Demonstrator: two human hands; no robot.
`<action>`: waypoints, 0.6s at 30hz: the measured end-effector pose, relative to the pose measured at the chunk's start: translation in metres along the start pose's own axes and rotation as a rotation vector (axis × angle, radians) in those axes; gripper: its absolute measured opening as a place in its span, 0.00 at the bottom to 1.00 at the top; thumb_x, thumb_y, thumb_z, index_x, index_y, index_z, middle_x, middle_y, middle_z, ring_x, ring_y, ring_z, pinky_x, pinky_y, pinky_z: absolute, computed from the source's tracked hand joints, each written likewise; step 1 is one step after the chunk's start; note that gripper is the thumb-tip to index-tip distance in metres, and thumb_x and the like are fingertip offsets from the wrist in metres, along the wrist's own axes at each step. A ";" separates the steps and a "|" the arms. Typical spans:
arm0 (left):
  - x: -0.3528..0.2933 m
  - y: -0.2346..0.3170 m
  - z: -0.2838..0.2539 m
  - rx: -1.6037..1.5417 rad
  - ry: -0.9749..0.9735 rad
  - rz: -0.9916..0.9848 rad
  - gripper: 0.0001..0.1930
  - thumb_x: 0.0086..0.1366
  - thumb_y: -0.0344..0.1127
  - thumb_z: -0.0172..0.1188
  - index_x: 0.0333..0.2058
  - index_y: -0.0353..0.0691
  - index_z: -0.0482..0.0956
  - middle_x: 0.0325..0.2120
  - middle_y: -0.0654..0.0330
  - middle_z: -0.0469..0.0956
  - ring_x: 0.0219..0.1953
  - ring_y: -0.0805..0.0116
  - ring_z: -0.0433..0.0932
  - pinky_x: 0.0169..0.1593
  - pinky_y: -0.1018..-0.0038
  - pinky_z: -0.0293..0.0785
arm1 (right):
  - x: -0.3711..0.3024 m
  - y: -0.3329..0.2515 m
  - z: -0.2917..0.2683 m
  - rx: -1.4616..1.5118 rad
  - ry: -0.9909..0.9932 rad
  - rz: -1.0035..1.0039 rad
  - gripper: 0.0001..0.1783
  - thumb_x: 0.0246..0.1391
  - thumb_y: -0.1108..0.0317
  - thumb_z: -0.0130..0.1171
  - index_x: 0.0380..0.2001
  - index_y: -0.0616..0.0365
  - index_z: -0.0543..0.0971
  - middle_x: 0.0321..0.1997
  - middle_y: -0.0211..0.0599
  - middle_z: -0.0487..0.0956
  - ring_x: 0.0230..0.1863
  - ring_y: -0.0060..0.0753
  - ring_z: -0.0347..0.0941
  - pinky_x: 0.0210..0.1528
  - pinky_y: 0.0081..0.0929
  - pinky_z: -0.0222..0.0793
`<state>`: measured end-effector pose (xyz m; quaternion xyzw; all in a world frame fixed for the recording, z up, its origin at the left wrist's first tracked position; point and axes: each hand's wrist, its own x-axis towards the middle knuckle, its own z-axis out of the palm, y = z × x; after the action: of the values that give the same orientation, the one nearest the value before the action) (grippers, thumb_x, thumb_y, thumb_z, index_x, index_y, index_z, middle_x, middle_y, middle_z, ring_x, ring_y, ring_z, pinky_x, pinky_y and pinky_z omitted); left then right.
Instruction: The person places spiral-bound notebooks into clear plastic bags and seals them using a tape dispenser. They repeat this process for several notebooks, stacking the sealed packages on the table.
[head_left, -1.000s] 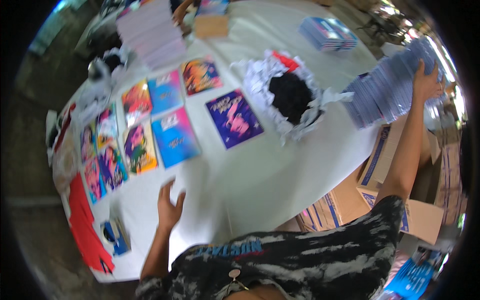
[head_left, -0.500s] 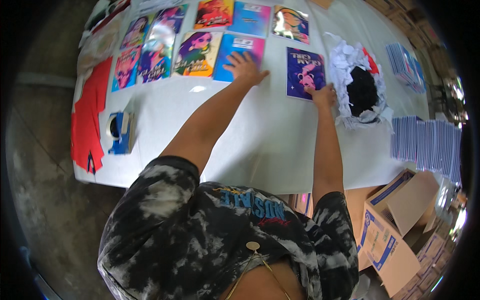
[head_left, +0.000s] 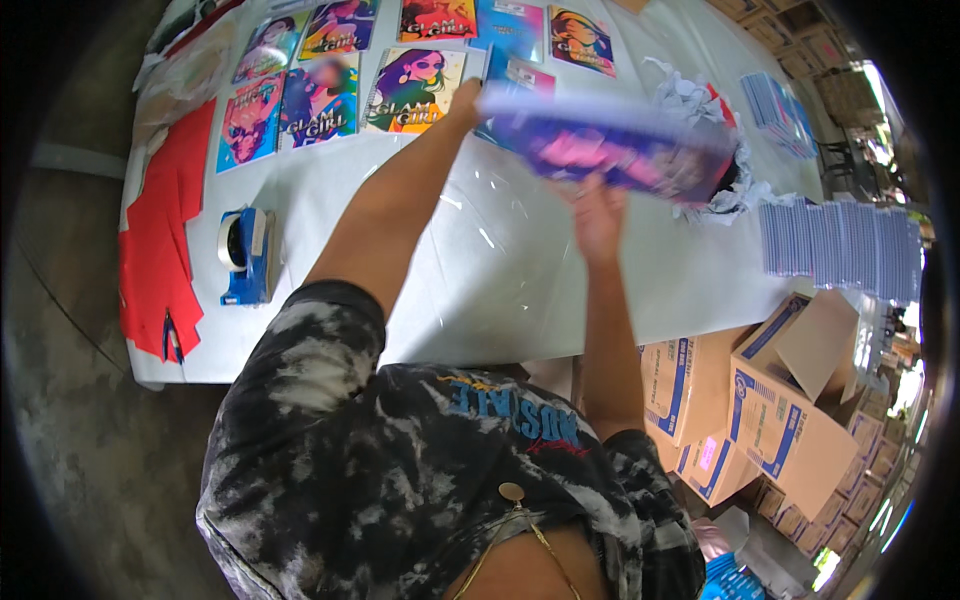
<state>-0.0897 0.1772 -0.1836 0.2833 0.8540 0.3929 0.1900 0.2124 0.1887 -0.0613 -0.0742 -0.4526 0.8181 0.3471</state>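
A purple notebook (head_left: 620, 150) with a pink figure on its cover is in the air over the table, tilted and smeared by motion. My right hand (head_left: 598, 208) is closed on its near edge. My left hand (head_left: 467, 102) is beside the notebook's left end, between a cream-coloured notebook (head_left: 418, 85) and a blue-and-pink notebook (head_left: 530, 76); its fingers are mostly hidden. The raised purple notebook covers part of the blue-and-pink one. More bright notebooks, such as a teal-and-pink one (head_left: 248, 120) and a red-orange one (head_left: 438, 18), lie in two rows at the far side.
A blue tape dispenser (head_left: 248, 255) stands left of my arm. Red sheets (head_left: 165, 240) with a pen (head_left: 173, 335) on them lie along the left edge. Crumpled white paper (head_left: 680, 90) is behind the raised notebook. Notebook stacks (head_left: 840, 245) line the right edge; open cardboard boxes (head_left: 780, 410) stand below.
My right hand has lifted the purple notebook off the table and swung it left. My left hand has shifted left from the blue-and-pink notebook's cover. The whole view has shifted slightly.
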 end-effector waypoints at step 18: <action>-0.240 0.071 -0.226 -1.815 -0.103 0.344 0.18 0.66 0.39 0.48 0.52 0.39 0.67 0.52 0.57 0.69 0.53 0.62 0.68 0.58 0.60 0.61 | -0.168 0.051 -0.003 0.041 0.663 -0.179 0.17 0.56 0.75 0.51 0.50 0.58 0.67 0.50 0.31 0.70 0.50 0.28 0.67 0.53 0.30 0.64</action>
<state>-0.0056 -0.0639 0.0357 0.1661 0.1556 0.9212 0.3158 0.3134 0.0665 -0.1357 -0.2892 -0.3034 0.7247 0.5469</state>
